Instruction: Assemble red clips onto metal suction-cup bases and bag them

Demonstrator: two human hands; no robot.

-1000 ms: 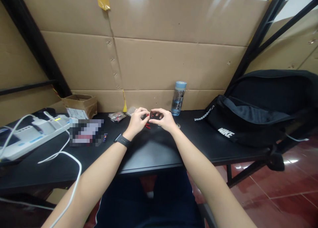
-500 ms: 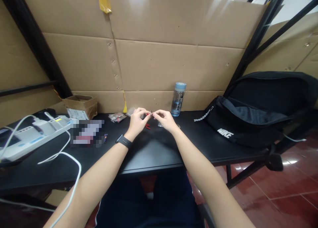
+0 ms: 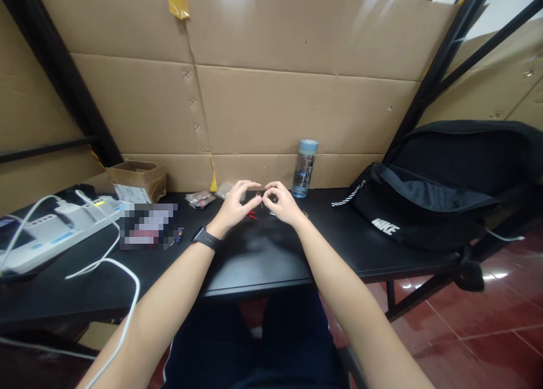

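Observation:
My left hand (image 3: 234,206) and my right hand (image 3: 283,204) meet fingertip to fingertip above the far part of the black table (image 3: 254,259). Between them they pinch a small dark part (image 3: 259,197), which is too small to make out in detail. My left forefinger stretches over it, and a black watch sits on that wrist. A small red piece (image 3: 253,214) lies on the table just under my left hand.
A clear water bottle with a blue cap (image 3: 305,167) stands right of my hands. An open black bag (image 3: 424,208) fills the table's right end. On the left are small plastic packets (image 3: 200,198), a cardboard box (image 3: 138,177), a power strip (image 3: 55,230) and a white cable (image 3: 123,270).
My hands stayed together at the same spot. The fingers shifted on the small part, and my left forefinger has stretched out over it.

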